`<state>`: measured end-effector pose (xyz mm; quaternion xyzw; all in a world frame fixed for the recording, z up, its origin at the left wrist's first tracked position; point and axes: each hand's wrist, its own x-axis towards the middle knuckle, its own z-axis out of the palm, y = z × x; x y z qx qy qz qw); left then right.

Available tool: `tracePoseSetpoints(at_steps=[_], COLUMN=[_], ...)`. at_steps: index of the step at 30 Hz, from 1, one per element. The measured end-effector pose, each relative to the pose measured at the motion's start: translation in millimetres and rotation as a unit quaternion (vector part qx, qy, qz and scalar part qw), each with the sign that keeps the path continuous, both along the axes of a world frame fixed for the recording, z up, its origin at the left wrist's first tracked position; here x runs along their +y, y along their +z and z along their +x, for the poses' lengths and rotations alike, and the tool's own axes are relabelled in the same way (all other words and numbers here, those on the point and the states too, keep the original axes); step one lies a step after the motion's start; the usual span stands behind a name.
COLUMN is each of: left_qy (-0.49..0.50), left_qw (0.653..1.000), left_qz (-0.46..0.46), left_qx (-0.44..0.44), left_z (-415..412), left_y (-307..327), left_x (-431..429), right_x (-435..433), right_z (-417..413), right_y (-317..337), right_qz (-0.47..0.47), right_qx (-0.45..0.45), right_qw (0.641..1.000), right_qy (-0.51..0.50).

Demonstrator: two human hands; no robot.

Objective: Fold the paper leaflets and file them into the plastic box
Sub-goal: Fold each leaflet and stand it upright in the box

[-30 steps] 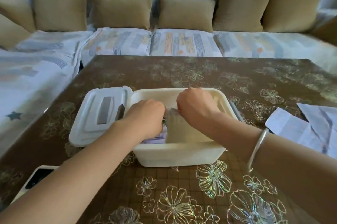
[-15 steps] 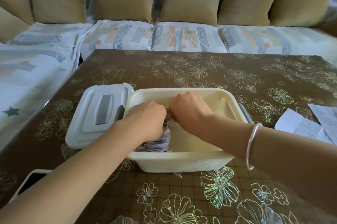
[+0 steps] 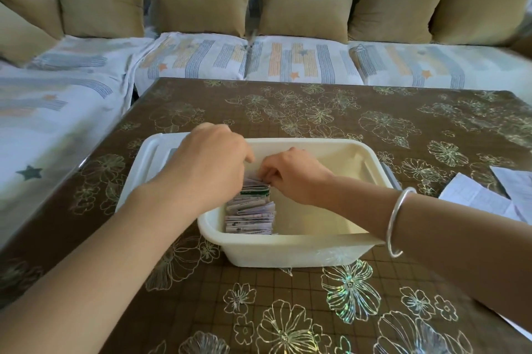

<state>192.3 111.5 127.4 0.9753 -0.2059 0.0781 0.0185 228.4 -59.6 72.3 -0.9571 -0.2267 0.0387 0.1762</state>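
Note:
A cream plastic box stands on the brown flowered table. A row of folded leaflets stands on edge in its left part. My right hand reaches in from the right, and its curled fingers pinch the top of the farthest leaflet. My left hand hangs over the box's left rim, fingers curled down onto the same far end of the row. Its fingertips are hidden.
The box's white lid lies just left of the box, mostly under my left arm. Unfolded leaflets lie at the table's right edge. A sofa with tan cushions runs behind and to the left.
The leaflet held upright a second ago has gone down into the row. My left hand has shifted toward the far side, uncovering the near leaflets. My right hand has moved left.

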Motion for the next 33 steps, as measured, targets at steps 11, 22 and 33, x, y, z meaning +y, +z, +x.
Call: tracePoseSetpoints(at_steps=[11, 22, 33], left_qy=[-0.023, -0.110, -0.150], left_qw=[0.976, 0.908, 0.913], left_qz=[-0.215, -0.402, -0.366], left_qx=[0.001, -0.040, -0.102], left_z=[-49.0, -110.1, -157.5], left_y=[-5.3, -24.2, -85.2], left_x=[-12.7, -78.7, -75.8], right_x=[-19.2, -162.5, -142.8], right_z=[-46.5, -176.6, -253.5], right_y=[46.8, -36.6, -70.6], right_qz=[0.052, 0.006, -0.147], right_qx=[-0.075, -0.176, -0.023], right_qw=[0.995, 0.891, 0.950], right_qy=[-0.039, -0.419, -0.275])
